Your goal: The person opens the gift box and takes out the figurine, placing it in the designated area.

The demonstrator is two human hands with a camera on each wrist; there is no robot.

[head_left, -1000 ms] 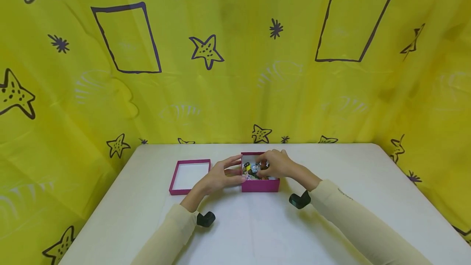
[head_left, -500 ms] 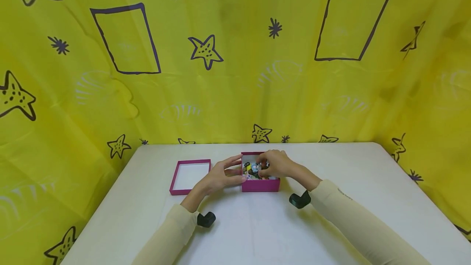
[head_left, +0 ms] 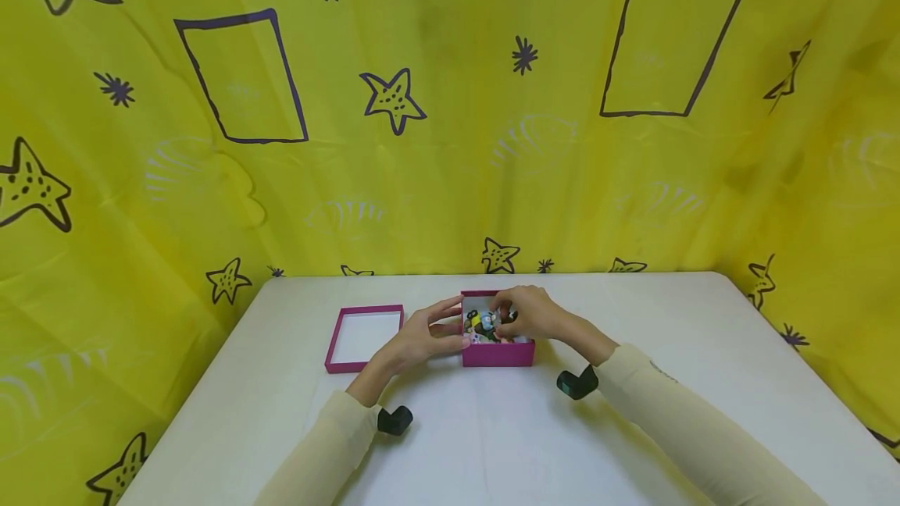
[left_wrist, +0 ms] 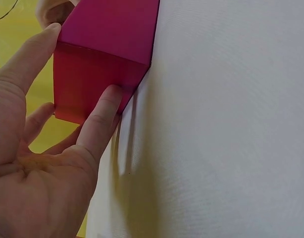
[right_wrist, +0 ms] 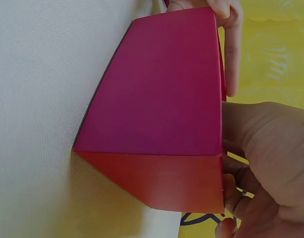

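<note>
An open magenta box [head_left: 498, 355] stands on the table with several small colourful figurines [head_left: 485, 322] inside, one of them light blue and white. My left hand [head_left: 419, 338] is at the box's left side with its fingers spread and mostly straight. In the left wrist view, its thumb touches the top edge near a corner and another finger presses the side wall. My right hand [head_left: 530, 313] reaches over the right wall from above, fingers bent down among the figurines. The box wall hides its fingertips in the right wrist view, and I cannot tell if they pinch a figurine.
The box's lid [head_left: 344, 368], magenta-rimmed and white inside, lies upturned on the table to the left of the left hand. A white table [head_left: 485, 436] spreads around both. Behind it and at the sides hangs a yellow curtain [head_left: 450, 178] with drawn stars.
My right hand's fingers shift slightly within the box, and the figurines beside them move a little. The left hand, the box and the lid stay in place.
</note>
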